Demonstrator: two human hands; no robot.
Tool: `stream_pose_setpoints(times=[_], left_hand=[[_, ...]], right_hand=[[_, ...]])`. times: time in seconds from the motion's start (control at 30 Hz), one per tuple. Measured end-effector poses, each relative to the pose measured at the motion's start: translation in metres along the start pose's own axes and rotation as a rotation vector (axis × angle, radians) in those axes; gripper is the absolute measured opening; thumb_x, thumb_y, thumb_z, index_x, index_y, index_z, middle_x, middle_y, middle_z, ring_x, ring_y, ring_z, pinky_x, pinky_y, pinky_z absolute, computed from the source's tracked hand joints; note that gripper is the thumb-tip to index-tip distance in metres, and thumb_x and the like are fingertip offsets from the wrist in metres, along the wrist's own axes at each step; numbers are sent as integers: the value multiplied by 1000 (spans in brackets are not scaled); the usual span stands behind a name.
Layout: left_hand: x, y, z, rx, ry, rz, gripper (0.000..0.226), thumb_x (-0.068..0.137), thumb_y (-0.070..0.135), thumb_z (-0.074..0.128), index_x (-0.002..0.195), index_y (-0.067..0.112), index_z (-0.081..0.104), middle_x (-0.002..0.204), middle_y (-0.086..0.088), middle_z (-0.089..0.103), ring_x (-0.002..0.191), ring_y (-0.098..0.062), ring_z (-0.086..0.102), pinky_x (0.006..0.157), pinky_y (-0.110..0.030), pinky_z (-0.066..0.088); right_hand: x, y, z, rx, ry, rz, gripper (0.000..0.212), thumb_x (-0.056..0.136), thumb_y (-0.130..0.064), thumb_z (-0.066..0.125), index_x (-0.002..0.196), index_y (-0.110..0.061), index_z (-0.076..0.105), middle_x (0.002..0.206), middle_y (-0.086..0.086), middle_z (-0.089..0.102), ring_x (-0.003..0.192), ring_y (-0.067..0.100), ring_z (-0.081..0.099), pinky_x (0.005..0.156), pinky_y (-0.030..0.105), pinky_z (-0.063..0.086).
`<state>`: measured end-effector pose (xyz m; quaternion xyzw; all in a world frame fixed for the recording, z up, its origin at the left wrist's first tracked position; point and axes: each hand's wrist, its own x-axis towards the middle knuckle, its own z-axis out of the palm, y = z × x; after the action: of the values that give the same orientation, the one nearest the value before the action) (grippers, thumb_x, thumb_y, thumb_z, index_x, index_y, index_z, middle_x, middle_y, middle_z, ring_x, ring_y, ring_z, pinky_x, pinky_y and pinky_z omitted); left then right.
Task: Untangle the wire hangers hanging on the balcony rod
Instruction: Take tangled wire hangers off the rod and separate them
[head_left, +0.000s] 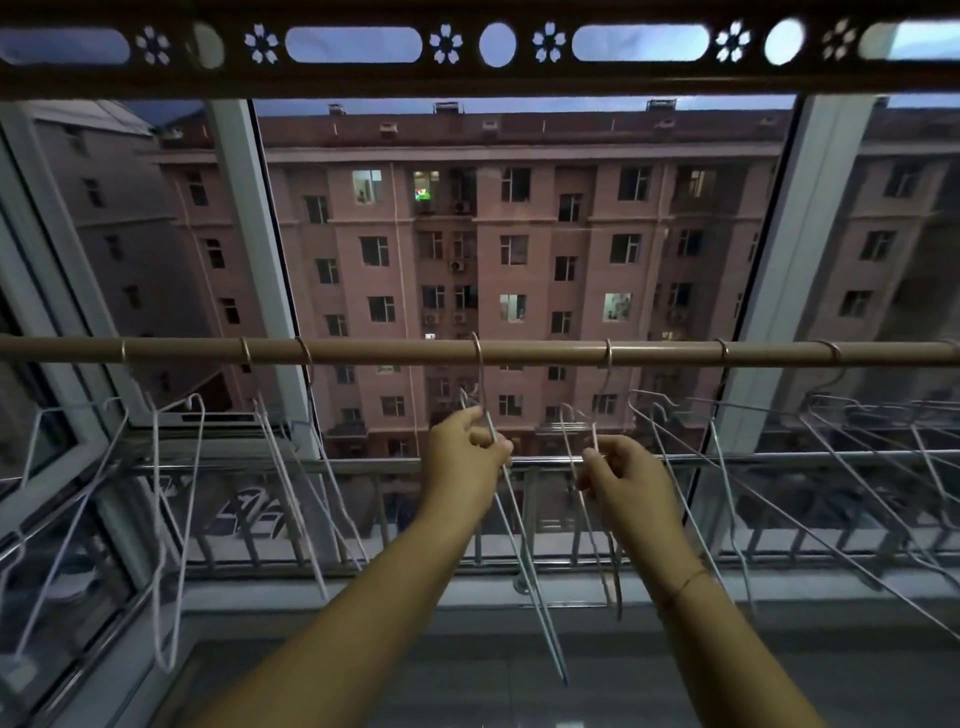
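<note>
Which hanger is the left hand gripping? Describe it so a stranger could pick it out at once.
Find the brown rod running across the balcony window. Near its middle one hook loops over it, and that wire hanger hangs edge-on below, pinched by the left hand. Unlike the splayed hangers beside it, its wires run almost together to the lowest tip.

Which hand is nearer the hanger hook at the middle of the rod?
Left. The left hand grips the wire just below that hook; the right hand holds the neighbouring hanger, lower and further right.
</note>
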<state>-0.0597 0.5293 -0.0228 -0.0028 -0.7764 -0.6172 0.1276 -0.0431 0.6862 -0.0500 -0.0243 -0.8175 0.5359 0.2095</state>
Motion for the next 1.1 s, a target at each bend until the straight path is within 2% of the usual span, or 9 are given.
stream_pose_setpoints(times=[0.17,0.3,0.4,0.5,0.63,0.73,0.9,1.0,1.1], left_hand=[[0,1,11,26,-12,6,55,86,4,63,138,9,44,88,-5,71,86,-20,67,77,-31,55],[-2,2,12,67,-33,31,54,87,5,61,138,10,44,79,-1,67,79,-15,63,65,-17,47],[-3,4,12,74,-22,27,53,86,7,63,137,11,47,84,1,66,86,-17,64,75,-24,49],[-6,6,5,66,24,24,53,84,12,67,134,11,49,86,7,64,84,-14,63,68,-16,49],[-13,8,-18,53,134,41,40,83,16,68,122,13,58,83,4,68,79,-9,63,65,-16,47],[-19,5,-48,69,278,89,25,84,17,68,108,18,63,79,8,65,78,-5,62,67,-16,48],[-25,-7,-105,68,483,97,14,85,18,66,99,21,64,82,8,64,77,-4,60,67,-19,49],[-23,-16,-138,43,528,61,13,86,19,65,98,20,63,89,0,65,82,-16,61,75,-32,52],[-16,-26,-168,31,529,14,16,85,21,66,101,22,61,91,3,63,82,-13,60,71,-30,50]], right_hand=[[3,1,-3,17,-24,-15,19,92,-22,51,80,-36,53,70,-3,66,67,8,64,60,21,48],[3,2,-5,39,-49,-22,17,92,-20,50,82,-34,53,74,-1,66,72,12,65,69,31,55],[2,4,-6,48,-44,-9,8,91,-21,52,94,-24,59,81,-3,66,77,12,64,70,30,54],[0,2,-8,13,-7,-3,26,90,-22,54,115,-16,56,98,-7,60,88,7,58,74,19,46],[-8,-12,-10,-157,147,-72,43,88,-24,57,128,-12,46,123,6,46,111,19,48,91,28,44],[-21,-32,-3,-110,203,-222,40,88,-22,58,125,-14,47,125,4,44,116,16,44,98,29,41],[-46,-68,33,44,-30,-328,30,88,-20,58,117,-20,53,108,-9,48,93,0,54,75,9,46],[-54,-87,67,36,-171,-341,30,87,-23,59,116,-19,55,103,-10,50,91,2,55,78,15,48],[-53,-105,103,-50,-244,-339,31,87,-27,59,116,-17,55,105,-4,52,88,6,54,80,21,47]])
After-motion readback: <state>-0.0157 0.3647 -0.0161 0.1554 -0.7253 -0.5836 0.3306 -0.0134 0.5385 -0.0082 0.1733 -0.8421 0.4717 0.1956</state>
